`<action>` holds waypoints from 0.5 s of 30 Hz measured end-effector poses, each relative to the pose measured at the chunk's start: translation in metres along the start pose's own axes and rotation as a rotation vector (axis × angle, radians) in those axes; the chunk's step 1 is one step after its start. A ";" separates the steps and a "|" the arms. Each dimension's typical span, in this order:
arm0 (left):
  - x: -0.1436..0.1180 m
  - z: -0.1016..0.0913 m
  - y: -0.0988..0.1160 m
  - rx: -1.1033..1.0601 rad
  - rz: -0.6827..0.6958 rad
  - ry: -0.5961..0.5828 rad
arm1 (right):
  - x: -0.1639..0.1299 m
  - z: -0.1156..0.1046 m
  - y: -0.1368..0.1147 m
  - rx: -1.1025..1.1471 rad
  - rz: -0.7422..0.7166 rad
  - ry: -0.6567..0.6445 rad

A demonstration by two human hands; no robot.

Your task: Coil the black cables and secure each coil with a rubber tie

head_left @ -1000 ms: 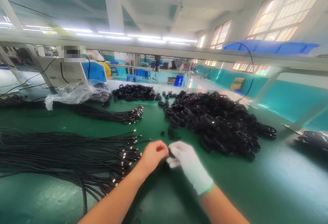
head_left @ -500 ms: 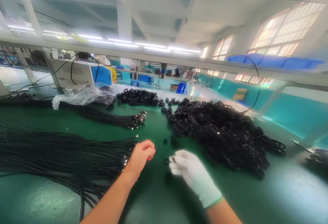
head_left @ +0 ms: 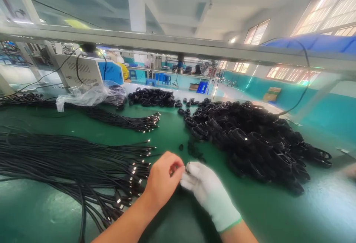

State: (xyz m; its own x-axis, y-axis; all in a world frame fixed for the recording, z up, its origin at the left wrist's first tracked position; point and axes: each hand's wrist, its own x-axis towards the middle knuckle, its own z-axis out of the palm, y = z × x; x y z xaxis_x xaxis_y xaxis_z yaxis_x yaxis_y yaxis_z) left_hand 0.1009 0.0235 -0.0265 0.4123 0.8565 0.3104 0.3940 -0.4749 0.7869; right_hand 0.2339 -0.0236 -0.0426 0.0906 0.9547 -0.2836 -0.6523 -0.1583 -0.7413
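My bare left hand [head_left: 164, 174] is closed, thumb and fingers pinched together at the fingertips of my right hand. What it holds, if anything, is too small to make out. My right hand [head_left: 204, 185], in a white glove with a green cuff, pinches a small black piece [head_left: 187, 168] whose kind I cannot tell. To the left lies a fan of black cables [head_left: 83, 157] with metal-tipped connectors near my left wrist. Small loose black pieces [head_left: 194, 150] are scattered on the green tabletop [head_left: 178, 219] just beyond my hands.
A large heap of coiled black cables [head_left: 250, 139] covers the right side. Farther back are a second cable bundle [head_left: 125, 120], a smaller pile of coils [head_left: 151, 96] and a clear plastic bag [head_left: 86, 95]. A white-and-blue machine [head_left: 89, 70] stands behind, under a shelf rail [head_left: 167, 41].
My left hand has moved right, and its fingertips now meet those of my right hand. My right hand keeps its pinch on the small black piece. The camera view has shifted a little.
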 end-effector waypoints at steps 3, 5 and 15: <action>-0.006 0.006 0.003 0.203 0.151 -0.060 | -0.001 -0.001 0.001 0.048 -0.024 -0.028; -0.006 0.008 0.002 0.282 0.180 -0.052 | -0.002 0.001 0.002 0.051 -0.033 -0.043; 0.011 -0.012 -0.002 -0.606 -0.316 -0.167 | -0.009 0.012 -0.014 -0.568 -0.239 0.113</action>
State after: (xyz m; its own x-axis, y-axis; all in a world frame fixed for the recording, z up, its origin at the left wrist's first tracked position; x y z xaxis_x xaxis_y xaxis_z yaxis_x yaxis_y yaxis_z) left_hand 0.0952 0.0361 -0.0183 0.4933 0.8693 -0.0303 0.0089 0.0298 0.9995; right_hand 0.2331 -0.0266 -0.0226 0.2844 0.9525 -0.1092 -0.1052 -0.0823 -0.9910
